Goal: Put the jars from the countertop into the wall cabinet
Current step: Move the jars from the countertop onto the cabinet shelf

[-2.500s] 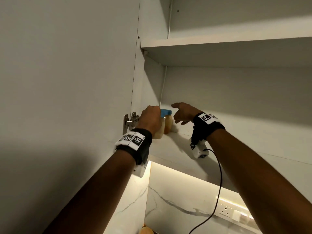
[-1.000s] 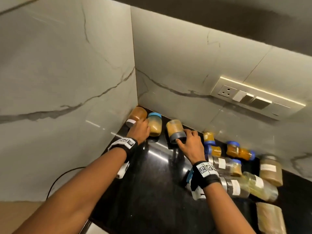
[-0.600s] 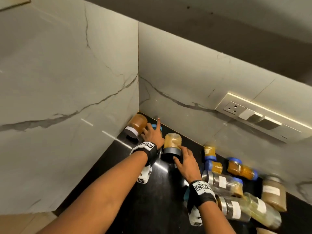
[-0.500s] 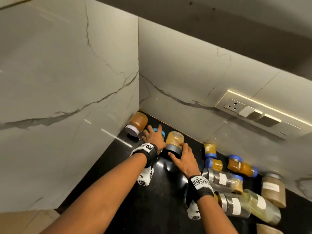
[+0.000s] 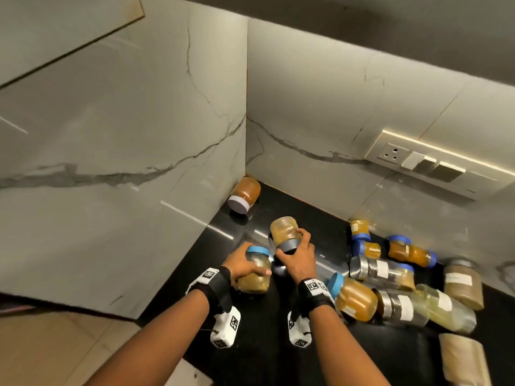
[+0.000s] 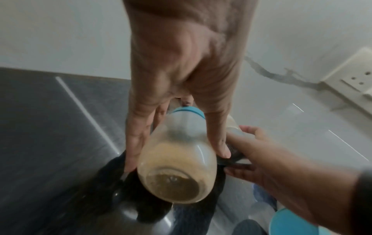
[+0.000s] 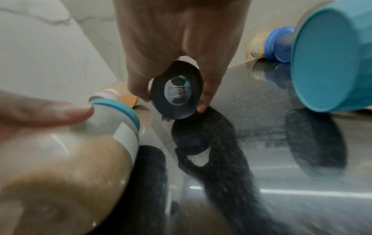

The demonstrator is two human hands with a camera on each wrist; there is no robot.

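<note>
Near the centre of the head view, the left hand [image 5: 242,265] is wrapped around a blue-lidded jar [image 5: 255,271] half full of tan powder, fingers and thumb curled along its sides; the left wrist view shows the jar [image 6: 177,160] tilted, its base toward the camera. Just to its right, the right hand [image 5: 296,259] grasps a grey-lidded jar [image 5: 284,234] of yellow-brown paste by the lid end, the jar's base pointing toward the upper part of the frame. In the right wrist view the fingertips [image 7: 203,106] pinch the rim of the dark lid [image 7: 177,93], held just above its shadow on the black countertop [image 5: 292,207].

In the corner of the marble backsplash [image 5: 320,129], above both hands, a jar with a pale lid [image 5: 244,194] lies on its side. At the right of the frame a cluster of jars lies tumbled together on the counter: a large amber jar with a blue lid [image 5: 352,296] just beside the right wrist, small blue-capped jars [image 5: 362,239] near the wall, steel-lidded glass jars [image 5: 381,270], and a brown jar standing upright [image 5: 462,282]. A socket panel [image 5: 418,162] sits on the wall at the upper right.
</note>
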